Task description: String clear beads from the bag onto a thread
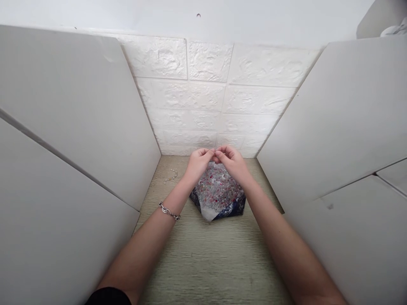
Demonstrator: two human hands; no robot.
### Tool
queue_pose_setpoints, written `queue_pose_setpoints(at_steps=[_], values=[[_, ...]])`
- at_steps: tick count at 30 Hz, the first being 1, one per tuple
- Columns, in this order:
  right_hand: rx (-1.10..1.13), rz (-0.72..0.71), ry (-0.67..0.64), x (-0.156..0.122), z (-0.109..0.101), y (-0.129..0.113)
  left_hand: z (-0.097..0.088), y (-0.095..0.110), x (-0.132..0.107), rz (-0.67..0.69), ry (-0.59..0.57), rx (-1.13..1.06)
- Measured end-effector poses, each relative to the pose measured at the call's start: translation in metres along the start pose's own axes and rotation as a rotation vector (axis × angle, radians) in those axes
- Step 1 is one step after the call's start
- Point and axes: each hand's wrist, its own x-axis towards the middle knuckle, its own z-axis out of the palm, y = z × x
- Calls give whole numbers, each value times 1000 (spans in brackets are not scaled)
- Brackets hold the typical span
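Note:
My left hand [202, 160] and my right hand [231, 160] meet at the fingertips above the far edge of a pile of beads. Each hand is closed in a pinch, but whatever lies between the fingers is too small to make out. Below them a heap of small clear, pink and red beads [218, 186] rests on an angular holder [233, 209] with dark blue patterned sides and a pale front corner. To the left of my left hand, a short curved strand of pale beads [171, 176] lies on the wooden surface.
White panels stand close on the left [79, 110] and right [330, 114], hemming in the light wood-grain surface [203, 258]. A white brick-textured wall [206, 93] closes the back. A chain bracelet [169, 211] circles my left wrist.

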Motion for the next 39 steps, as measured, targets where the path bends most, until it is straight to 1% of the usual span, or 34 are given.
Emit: queue_pose_setpoints(at_steps=[7, 10, 12, 17, 20, 23, 28, 30, 32, 36, 39], values=[[-204, -107, 6, 1, -4, 4, -3, -5, 1, -113, -113, -216], [-214, -102, -14, 1, -5, 3, -4, -5, 2, -162, -153, -309], [-219, -100, -6, 1, -5, 2, -4, -5, 1, -181, -164, -354], [-290, -152, 35, -1, -5, -1, -4, -6, 1, -216, -160, -374], [-353, -198, 43, -2, -4, -2, -4, -7, 2, -236, -175, -375], [-376, -211, 56, -3, -4, -4, -5, -7, 2, -258, -195, -385], [-391, -237, 61, -4, -3, -6, -7, -4, 1, -341, -300, -485], [-392, -256, 62, -4, -3, -7, -7, -3, 1, -344, -318, -503], [-371, -253, 56, -4, -3, -6, -6, -3, 1, -320, -294, -487], [-312, -204, 38, -4, -4, -3, -3, -5, 0, -234, -255, -441], [-216, -140, 86, -2, -5, 1, -3, -6, 0, -207, -222, -399]])
